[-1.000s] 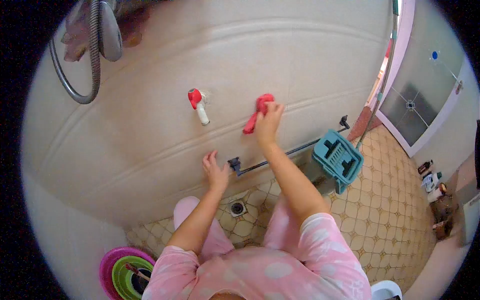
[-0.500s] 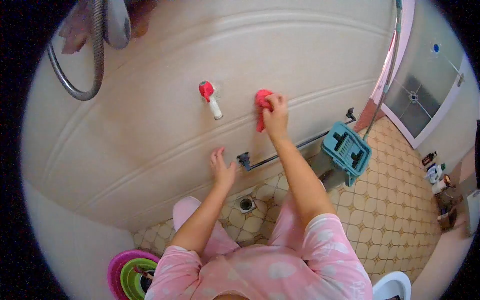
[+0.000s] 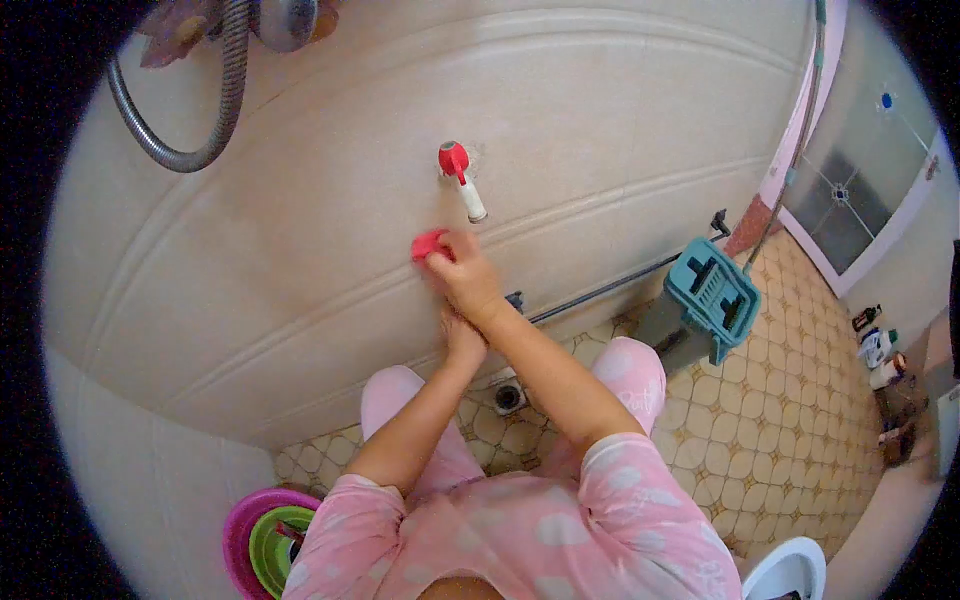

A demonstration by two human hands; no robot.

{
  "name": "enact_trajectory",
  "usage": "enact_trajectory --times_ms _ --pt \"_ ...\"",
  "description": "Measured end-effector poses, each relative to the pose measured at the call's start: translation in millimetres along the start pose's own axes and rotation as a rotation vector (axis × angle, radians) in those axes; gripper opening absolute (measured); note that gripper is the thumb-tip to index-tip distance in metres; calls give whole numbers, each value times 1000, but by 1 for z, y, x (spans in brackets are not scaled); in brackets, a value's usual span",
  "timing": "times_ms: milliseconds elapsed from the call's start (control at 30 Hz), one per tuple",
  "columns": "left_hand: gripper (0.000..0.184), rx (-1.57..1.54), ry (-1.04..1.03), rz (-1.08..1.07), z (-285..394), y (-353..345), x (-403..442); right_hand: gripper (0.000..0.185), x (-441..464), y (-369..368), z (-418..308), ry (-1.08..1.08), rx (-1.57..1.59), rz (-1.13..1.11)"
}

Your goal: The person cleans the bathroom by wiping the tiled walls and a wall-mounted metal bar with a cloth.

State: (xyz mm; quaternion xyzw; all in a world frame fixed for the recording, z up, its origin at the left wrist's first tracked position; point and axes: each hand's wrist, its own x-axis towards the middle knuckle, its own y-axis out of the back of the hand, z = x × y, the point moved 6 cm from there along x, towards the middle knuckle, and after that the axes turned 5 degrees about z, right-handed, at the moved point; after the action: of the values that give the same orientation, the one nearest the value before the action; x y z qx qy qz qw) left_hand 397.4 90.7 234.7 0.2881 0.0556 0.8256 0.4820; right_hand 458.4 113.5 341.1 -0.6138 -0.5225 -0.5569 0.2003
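Note:
My right hand [image 3: 466, 273] is closed round a red cloth [image 3: 429, 246], pressed on the pale wall [image 3: 330, 210] just below and left of the tap. The tap [image 3: 463, 180] has a red handle and a white spout pointing down. Beneath my right forearm, my left hand [image 3: 462, 338] is close to the wall; its fingers are mostly hidden behind the right wrist, so their pose is unclear.
A teal mop bucket [image 3: 712, 295] stands on the tiled floor at right, a mop pole [image 3: 797, 155] behind it. A dark rail [image 3: 600, 291] runs low along the wall. The floor drain [image 3: 509, 397] lies between my knees. Nested basins [image 3: 240, 530] sit lower left; a shower hose [image 3: 232, 90] hangs upper left.
My right hand has carried the red cloth leftward and slightly down across the wall, passing under the tap. It now crosses in front of my left hand. The view has shifted slightly.

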Motion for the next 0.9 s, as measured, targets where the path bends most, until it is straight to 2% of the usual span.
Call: enact_trajectory --times_ms 33,67,100,133,200,267,400,500,567,700,833,900 --pt "59 -57 -11 -5 2 -1 1 24 -1 -4 -10 157 -41 -89" --pt "59 -2 -98 -5 -5 -3 0 25 -2 -2 -4 160 0 -46" --pt "59 51 -185 -6 -3 -3 -1 25 1 0 13 -42 135 -49" --pt "58 106 -187 -33 -6 0 -2 26 1 2 29 -249 269 -48" --pt "58 214 -188 -89 -12 3 -5 27 -2 21 52 -404 268 77" --pt "56 172 -210 -71 -9 2 -8 29 2 61 51 -286 -2 310" --pt "54 88 -149 -116 0 -6 -5 30 -1 78 63 -350 1 413" --pt "53 73 -246 -114 21 -10 -5 31 -5 75 81 -385 51 462" --pt "53 85 -228 -171 23 -22 -4 33 -8 80 98 -443 95 525" --pt "53 17 -266 -253 30 -56 -1 31 -17 123 152 -627 23 694" --pt "53 33 -329 -275 40 -87 1 25 -48 172 269 -867 -80 951" --pt "53 75 -368 -282 52 -98 1 22 -64 194 318 -958 -207 905"
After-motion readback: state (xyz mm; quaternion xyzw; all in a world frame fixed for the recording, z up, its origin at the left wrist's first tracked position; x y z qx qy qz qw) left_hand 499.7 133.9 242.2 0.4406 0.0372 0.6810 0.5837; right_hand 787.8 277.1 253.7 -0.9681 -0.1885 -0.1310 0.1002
